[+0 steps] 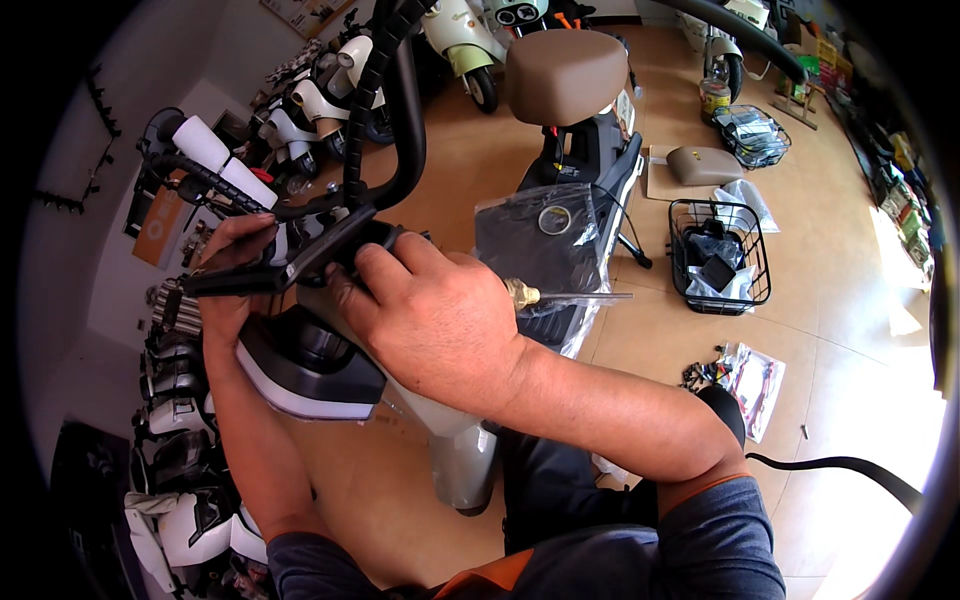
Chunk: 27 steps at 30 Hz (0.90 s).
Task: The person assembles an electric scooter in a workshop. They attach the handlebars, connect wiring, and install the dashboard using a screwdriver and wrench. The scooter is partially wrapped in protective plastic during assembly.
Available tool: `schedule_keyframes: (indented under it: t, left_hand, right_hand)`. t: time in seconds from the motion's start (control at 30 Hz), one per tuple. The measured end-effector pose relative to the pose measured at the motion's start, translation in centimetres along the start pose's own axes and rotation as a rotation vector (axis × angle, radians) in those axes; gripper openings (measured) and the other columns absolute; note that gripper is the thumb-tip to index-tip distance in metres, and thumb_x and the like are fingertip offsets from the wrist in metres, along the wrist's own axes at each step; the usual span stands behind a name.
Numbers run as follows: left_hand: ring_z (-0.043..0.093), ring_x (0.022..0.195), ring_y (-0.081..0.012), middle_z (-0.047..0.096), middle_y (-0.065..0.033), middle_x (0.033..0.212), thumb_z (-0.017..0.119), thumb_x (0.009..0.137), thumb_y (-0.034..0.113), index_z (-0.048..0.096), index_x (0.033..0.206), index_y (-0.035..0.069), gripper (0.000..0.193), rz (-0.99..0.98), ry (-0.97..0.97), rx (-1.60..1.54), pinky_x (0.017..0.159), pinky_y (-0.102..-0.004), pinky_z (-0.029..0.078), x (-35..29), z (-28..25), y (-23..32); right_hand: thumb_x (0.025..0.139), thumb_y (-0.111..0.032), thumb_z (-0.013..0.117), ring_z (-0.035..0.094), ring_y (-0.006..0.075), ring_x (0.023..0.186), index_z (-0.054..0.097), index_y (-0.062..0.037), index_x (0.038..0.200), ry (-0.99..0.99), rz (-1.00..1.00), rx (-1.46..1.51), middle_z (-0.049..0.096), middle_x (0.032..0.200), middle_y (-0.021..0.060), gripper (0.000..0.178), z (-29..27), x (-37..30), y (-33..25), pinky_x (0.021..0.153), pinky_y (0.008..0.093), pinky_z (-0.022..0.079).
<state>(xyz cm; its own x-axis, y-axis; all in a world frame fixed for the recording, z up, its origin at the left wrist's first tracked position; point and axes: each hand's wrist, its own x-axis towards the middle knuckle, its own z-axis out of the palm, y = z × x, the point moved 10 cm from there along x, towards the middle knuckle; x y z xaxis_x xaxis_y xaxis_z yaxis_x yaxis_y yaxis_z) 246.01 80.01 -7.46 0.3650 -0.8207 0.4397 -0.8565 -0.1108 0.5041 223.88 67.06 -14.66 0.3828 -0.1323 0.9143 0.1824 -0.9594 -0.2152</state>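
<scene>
Just under the handlebar (405, 130) of an electric scooter, my left hand (225, 310) grips a flat black panel (270, 275), perhaps a display housing. Its fingers are partly hidden behind the panel. My right hand (435, 310) is closed at the panel's right side, thumb and bent fingers at its edge. Out of the little-finger side of that hand sticks a screwdriver-like tool (525, 293) with a brass-coloured collar and a thin metal shaft pointing right. The tool's handle is hidden in the palm. Below the panel sits a black-and-white front light housing (315, 370).
The scooter's brown seat (567, 78) stands ahead, with clear plastic film (530, 235) over its footboard. On the floor at right are a black wire basket (765, 270), a brown seat pad (705, 165), and a bag with small parts (755, 390). Parked scooters (465, 45) line the back.
</scene>
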Motion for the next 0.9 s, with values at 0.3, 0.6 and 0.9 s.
schedule_keyframes:
  t: [0.3,0.6,0.9]
  left_hand:
    - [0.060,0.131,-0.0203,0.059,-0.0081,0.136,0.068,0.092,0.001,0.063,0.134,-0.005,0.042,0.026,-0.014,0.051,0.117,-0.0338,0.046,-0.2,-0.5,-0.6]
    - [0.062,0.127,-0.0188,0.061,-0.0074,0.133,0.070,0.092,0.002,0.065,0.130,-0.004,0.038,0.006,0.025,0.096,0.115,-0.0329,0.046,-0.3,-0.6,-0.3]
    - [0.064,0.125,-0.0216,0.064,-0.0076,0.129,0.079,0.080,0.005,0.068,0.126,-0.006,0.048,-0.006,0.073,-0.017,0.118,-0.0364,0.046,-0.1,-0.1,0.2]
  right_hand:
    - [0.083,-0.018,0.070,0.062,0.0183,0.085,0.078,-0.0122,0.105,0.018,0.026,0.030,0.060,0.089,0.0016,0.024,0.0,-0.1,0.2,0.057,0.0296,0.054]
    - [0.083,-0.019,0.070,0.062,0.0181,0.083,0.078,-0.0134,0.102,0.031,0.032,0.044,0.059,0.088,0.0010,0.022,-0.1,0.0,0.3,0.056,0.0297,0.054]
    - [0.080,-0.020,0.069,0.064,0.0206,0.087,0.077,-0.0118,0.094,-0.024,0.022,0.073,0.060,0.092,0.0031,0.018,0.1,0.1,0.3,0.060,0.0323,0.056]
